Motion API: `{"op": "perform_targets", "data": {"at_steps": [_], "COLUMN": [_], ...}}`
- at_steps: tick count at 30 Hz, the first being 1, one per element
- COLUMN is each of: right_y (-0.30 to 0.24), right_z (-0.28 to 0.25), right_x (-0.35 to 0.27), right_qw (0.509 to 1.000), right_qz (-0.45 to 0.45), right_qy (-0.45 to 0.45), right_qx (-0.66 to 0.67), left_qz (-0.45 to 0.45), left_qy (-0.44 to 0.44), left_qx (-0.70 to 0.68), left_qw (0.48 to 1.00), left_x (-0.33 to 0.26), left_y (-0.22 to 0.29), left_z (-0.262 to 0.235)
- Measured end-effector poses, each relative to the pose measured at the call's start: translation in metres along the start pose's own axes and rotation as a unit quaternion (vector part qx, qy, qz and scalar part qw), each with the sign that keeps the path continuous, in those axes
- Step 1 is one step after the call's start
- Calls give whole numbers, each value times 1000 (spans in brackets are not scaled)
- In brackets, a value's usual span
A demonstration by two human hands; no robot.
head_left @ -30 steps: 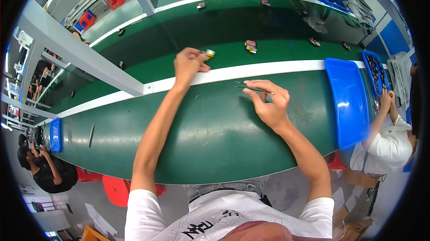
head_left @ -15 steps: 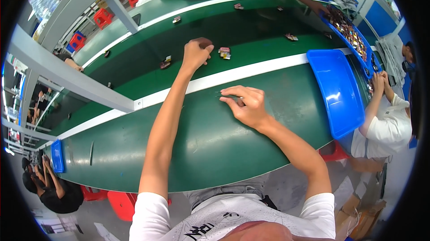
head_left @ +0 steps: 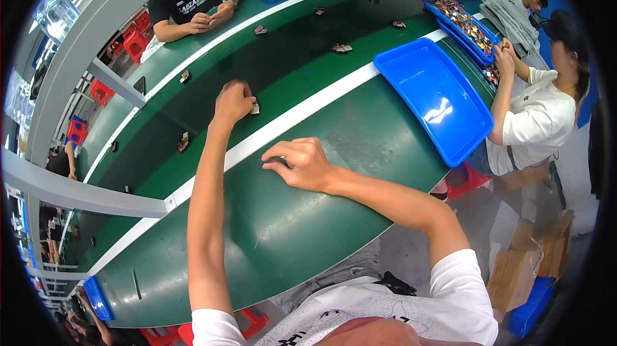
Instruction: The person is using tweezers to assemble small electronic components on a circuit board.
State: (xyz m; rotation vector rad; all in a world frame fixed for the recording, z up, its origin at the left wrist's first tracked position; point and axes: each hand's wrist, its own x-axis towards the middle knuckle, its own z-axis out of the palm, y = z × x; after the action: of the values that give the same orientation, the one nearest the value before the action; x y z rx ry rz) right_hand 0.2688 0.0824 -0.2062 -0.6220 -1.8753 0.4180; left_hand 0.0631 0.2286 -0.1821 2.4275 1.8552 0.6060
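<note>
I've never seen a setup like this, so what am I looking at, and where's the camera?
No machine is working here: these are a person's own bare hands. A wide fisheye camera worn on the head looks down, so straight edges bend. The left hand reaches across a white rail to a small part on the green belt, where more small parts lie. The right hand is curled over the green table. I can't tell whether either grips anything. A blue tray sits to the right.

Part (head_left: 256,109) on belt (head_left: 295,66) by left hand (head_left: 234,102); tray (head_left: 437,95) right, on bench (head_left: 360,118).
</note>
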Motion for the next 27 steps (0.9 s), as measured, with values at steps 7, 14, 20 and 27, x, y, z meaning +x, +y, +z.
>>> {"op": "perform_targets", "data": {"at_steps": [7,14,20,27], "right_y": [-2,0,-2,-3], "right_z": [1,1,3,4], "right_x": [0,-3,-1,-1], "right_qw": [1000,1000,1000,1000], "right_qz": [7,13,22,28], "right_qy": [-3,-13,-6,-4], "right_qx": [1,2,8,3], "left_qz": [-48,-183,-254,-304], "left_qy": [-83,-122,-58,-32], "left_qx": [-115,-352,-515,-570], "left_qw": [989,910,817,762], "left_x": [-10,-46,-86,-136], "left_y": [-15,-15,-14,5], "left_z": [-11,-29,-45,-46]}}
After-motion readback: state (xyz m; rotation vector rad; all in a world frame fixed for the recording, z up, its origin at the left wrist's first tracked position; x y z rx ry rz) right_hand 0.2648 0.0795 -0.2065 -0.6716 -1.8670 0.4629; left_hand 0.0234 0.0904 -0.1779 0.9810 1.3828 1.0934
